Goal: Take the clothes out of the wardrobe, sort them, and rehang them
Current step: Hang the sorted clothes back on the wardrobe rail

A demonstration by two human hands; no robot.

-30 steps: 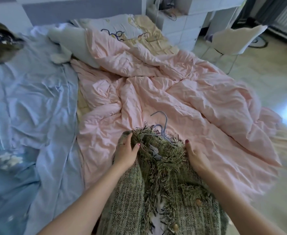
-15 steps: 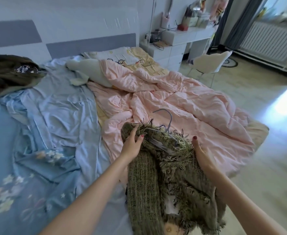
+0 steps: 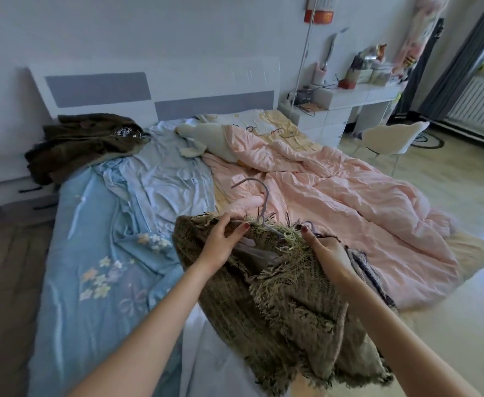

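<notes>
Green tweed, loosely woven and fringed at every edge, makes up the jacket (image 3: 286,285) held above the foot of the bed (image 3: 97,282), hanging limp from its shoulders. The left hand (image 3: 220,245) pinches the left shoulder with thumb and curled fingers; the right hand (image 3: 325,253) is closed on the right shoulder, thumb up against the frayed collar. A thin wire hanger (image 3: 259,207) sits inside the neck, its hook standing clear above the cloth.

The step in hand looks like seating the jacket squarely on the hanger. To do that well, each grip should draw its shoulder outward until the seam rests over the wire's end, keeping the collar centred under the hook. The open weave and long fringe will likely snag on the wire, so sliding the cloth is riskier than lifting and resetting it.

Behind lie a crumpled pink quilt (image 3: 335,196), puffy and smooth, a creased blue sheet (image 3: 163,179), and a dark brown coat (image 3: 86,141) heaped by the headboard.
</notes>
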